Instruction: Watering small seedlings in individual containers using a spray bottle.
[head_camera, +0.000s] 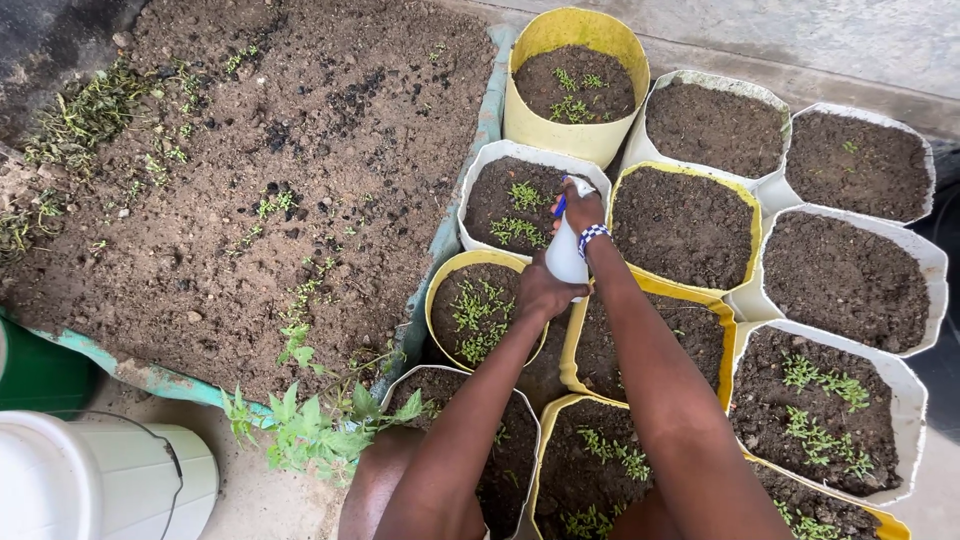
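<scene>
- A white spray bottle with a blue part at its top is held upright above a cluster of soil-filled pots.
- The right hand is closed around the top of the bottle; a blue-and-white checked wristband is worn on that wrist.
- The left hand is wrapped around the lower body of the bottle, supporting it from the side and below.
- The nozzle end is held over a white pot in which small green seedlings are growing.
- Just below that pot, a yellow pot with more seedlings is seen, partly covered by the left forearm.
- A larger yellow pot stands behind the white one, and several white and yellow pots of bare soil are grouped to the right.
- To the left, a wide soil bed edged in pale green is seen, with scattered sprouts and a leafy weed at its near corner.
- A white bucket and part of a green container are seen at the lower left.
</scene>
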